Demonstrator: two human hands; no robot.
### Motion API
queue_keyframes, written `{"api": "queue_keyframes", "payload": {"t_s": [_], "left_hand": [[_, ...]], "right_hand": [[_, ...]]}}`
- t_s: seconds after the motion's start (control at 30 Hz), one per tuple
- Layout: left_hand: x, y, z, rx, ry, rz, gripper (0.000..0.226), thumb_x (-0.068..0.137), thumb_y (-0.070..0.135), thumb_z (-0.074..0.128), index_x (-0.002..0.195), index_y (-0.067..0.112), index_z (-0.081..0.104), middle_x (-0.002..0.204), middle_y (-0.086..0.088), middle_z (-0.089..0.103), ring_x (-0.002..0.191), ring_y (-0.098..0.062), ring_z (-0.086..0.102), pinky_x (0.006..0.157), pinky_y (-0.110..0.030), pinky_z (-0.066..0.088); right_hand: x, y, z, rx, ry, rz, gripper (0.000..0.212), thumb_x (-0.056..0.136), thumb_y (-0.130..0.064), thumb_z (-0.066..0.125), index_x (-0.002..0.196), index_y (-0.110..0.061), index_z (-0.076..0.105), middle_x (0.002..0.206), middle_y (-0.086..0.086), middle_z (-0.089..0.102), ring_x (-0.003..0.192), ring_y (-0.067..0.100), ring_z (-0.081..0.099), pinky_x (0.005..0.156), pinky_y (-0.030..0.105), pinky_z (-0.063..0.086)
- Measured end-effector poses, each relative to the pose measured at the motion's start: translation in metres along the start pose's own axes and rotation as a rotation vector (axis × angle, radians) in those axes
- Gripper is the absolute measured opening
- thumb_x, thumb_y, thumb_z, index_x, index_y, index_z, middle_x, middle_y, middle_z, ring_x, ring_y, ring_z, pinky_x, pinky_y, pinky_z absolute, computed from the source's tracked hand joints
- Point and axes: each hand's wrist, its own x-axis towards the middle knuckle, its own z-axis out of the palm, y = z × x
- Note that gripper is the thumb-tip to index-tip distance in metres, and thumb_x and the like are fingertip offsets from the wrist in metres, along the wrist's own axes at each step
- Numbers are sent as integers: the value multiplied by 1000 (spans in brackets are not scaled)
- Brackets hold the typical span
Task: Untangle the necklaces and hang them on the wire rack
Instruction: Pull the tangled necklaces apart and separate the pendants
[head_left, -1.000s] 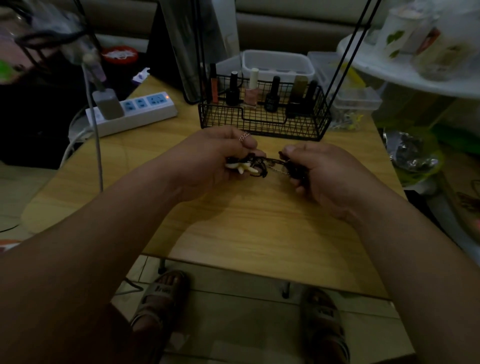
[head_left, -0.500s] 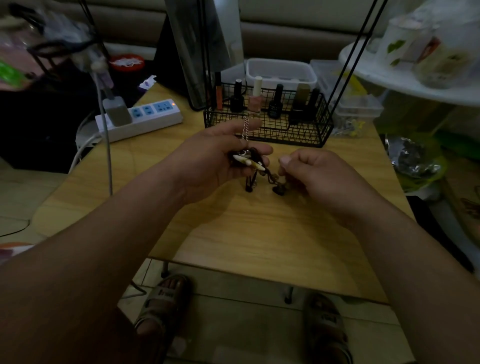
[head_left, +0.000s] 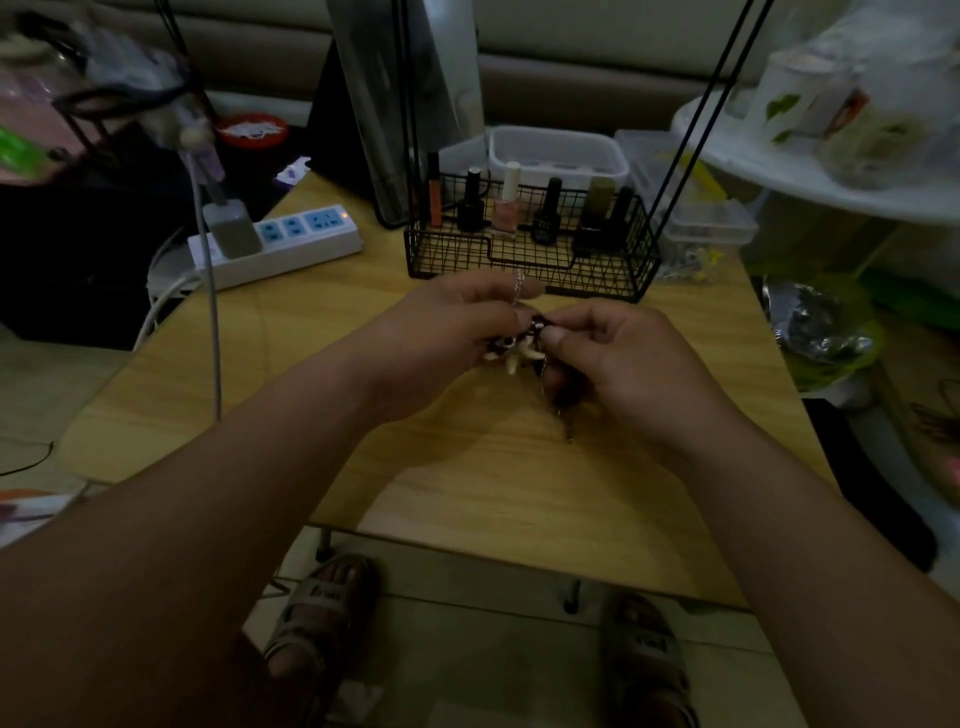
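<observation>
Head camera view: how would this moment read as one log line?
stage: untangling | left hand: pinches thin silver chain | right hand: pinches dark-and-white tangled necklace bundle | black wire rack: no necklace visible on it

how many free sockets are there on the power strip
3 blue sockets in a row on the power strip: one beside the grey charger, one in the middle, one at the end by the orange light. The charger may hide more.

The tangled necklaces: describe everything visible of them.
The tangled necklaces are a small dark clump with pale, tooth-like pieces sticking out, held above the wooden table. The left hand grips it and the right hand pinches it from the other side. A thin silvery chain runs up over the left forefinger; a dark strand dangles below. Finer detail is blurred.
</observation>
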Motion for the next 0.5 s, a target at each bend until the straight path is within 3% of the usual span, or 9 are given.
{"api": "queue_keyframes", "payload": {"t_s": [0.17,0.23,0.37,0.5], "left_hand": [[-6,0,6,217,-42,-14,21,100,2,59,118,7,68,85,-4,74,71,-6,68,59,-17,50],[-7,1,5,217,12,-15,12,103,8,58,107,9,69,75,-2,70,64,-7,64,57,-21,50],[-5,0,2,123,69,-18,17,106,21,56,95,16,68,95,-16,71,89,-27,66,82,-40,49],[-3,2,1,-88,27,-57,27,108,23,48,119,2,62,126,-35,64,116,-51,65,96,-51,52]], "right_hand": [[1,-2,1,125,17,78,15,102,-29,62,100,-18,71,84,7,76,77,23,71,79,55,59],[2,-3,4,305,-2,134,17,104,-23,56,99,-12,69,86,12,74,77,26,69,69,47,56],[4,-6,3,652,-16,203,11,104,-10,53,104,-3,61,87,15,67,71,20,65,59,32,51],[5,-6,-1,752,-84,218,10,103,-8,52,99,-7,61,87,11,67,67,17,62,56,28,51]]}}
